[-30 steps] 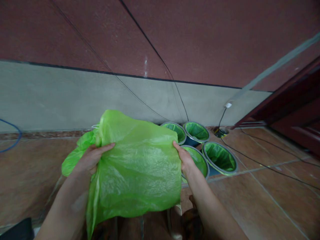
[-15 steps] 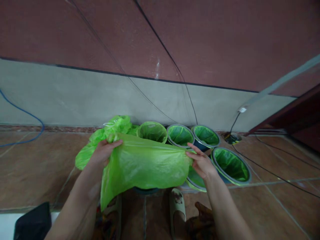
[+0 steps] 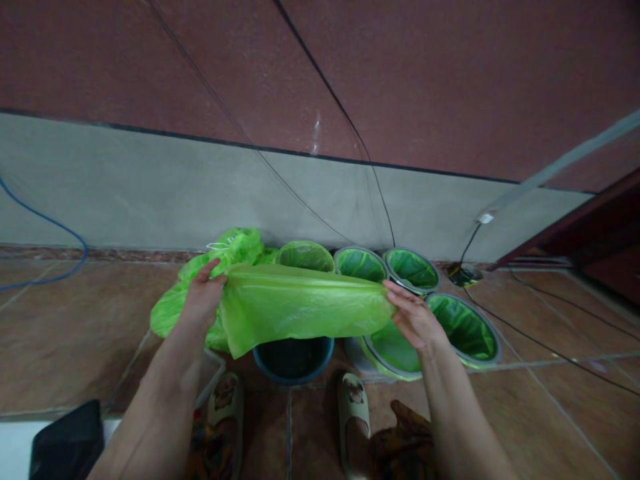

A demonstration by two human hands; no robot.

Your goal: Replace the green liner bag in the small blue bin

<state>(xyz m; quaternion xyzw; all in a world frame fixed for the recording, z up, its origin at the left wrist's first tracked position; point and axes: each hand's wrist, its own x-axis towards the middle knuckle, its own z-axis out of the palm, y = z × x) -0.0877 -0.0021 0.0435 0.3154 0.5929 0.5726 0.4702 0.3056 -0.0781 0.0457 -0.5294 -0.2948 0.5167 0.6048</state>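
Observation:
A green plastic bag (image 3: 300, 303) is stretched between my two hands at about knee height. My left hand (image 3: 206, 290) pinches its left top corner, and my right hand (image 3: 413, 313) grips the right end between thumb and fingers. Beneath the bag stands an unlined blue bin (image 3: 294, 363), its back rim hidden by the plastic. Just right of it, a bin lined in green (image 3: 397, 350) is partly covered by the bag and my right hand.
Several more lined bins stand along the wall, among them one at the right (image 3: 465, 330). Behind my left hand lies a heap of green bags (image 3: 235, 247). A blue cable (image 3: 65, 230) and a black cable (image 3: 540, 347) run across the floor. My slippers (image 3: 354, 400) are close to the bins.
The bag has been lifted and pulled wider, its lower edge now higher, so the blue bin shows beneath it. My left hand has moved up slightly and my right hand to the right.

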